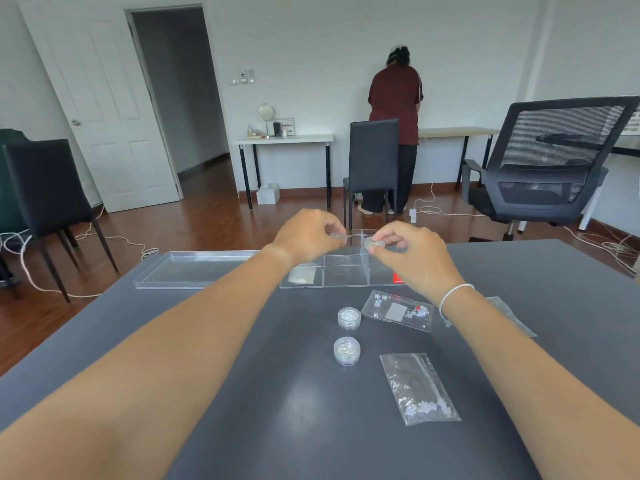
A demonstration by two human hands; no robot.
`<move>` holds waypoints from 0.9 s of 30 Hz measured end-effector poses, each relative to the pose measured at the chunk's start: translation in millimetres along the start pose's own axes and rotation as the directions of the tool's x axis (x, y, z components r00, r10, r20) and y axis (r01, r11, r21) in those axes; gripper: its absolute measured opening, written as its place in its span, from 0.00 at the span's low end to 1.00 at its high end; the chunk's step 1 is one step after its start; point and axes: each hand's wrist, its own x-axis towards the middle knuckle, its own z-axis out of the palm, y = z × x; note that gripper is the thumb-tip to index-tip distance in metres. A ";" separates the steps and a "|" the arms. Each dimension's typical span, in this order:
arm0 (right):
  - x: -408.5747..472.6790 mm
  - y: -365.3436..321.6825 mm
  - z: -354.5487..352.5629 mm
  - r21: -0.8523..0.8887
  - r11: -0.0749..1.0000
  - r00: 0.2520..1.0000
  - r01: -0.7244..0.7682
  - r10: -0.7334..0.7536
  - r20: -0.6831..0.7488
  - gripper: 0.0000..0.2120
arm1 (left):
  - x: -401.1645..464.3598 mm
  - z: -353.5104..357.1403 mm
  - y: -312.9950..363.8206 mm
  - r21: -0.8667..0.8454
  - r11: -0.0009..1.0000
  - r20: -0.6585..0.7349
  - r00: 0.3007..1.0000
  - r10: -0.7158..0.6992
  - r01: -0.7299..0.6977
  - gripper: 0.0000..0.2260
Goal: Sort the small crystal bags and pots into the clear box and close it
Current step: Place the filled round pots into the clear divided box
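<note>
over the far middle of the dark surface, both hands hover above the open clear box. the left hand pinches a small pot in its fingers; the right hand pinches another small pot. the box's lid lies to its left. two more pots and crystal bags wait nearer. one bag seems already in the left compartment. best to lower each pot flat into a free compartment, clear of the dividers, before letting go.
</note>
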 end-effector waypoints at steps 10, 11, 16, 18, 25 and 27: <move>2.8 3.9 3.1 -0.063 0.997 0.998 0.035 -0.037 -0.041 0.02 | 20.6 8.1 2.8 0.204 0.972 0.130 0.981 -0.141 0.113 0.05; 2.9 3.5 3.4 -0.066 0.997 0.998 0.037 -0.040 -0.039 0.02 | 22.6 8.2 4.8 0.224 0.968 0.151 0.977 -0.154 0.118 0.05; 1.8 3.0 2.9 -0.075 0.996 0.999 0.037 -0.039 -0.024 0.03 | 27.8 15.0 11.6 0.311 0.943 0.220 0.957 -0.188 0.114 0.08; 1.4 2.8 2.2 -0.070 0.997 0.999 0.037 -0.038 -0.024 0.02 | 28.7 16.3 11.5 0.329 0.937 0.229 0.953 -0.197 0.115 0.10; 1.4 1.1 1.6 -0.077 0.996 0.999 0.038 -0.039 -0.008 0.02 | 28.1 14.5 10.0 0.348 0.931 0.246 0.947 -0.205 0.111 0.12; 1.5 1.3 1.1 -0.079 0.996 0.999 0.033 -0.033 -0.004 0.02 | 27.9 14.5 9.0 0.349 0.931 0.247 0.947 -0.207 0.112 0.12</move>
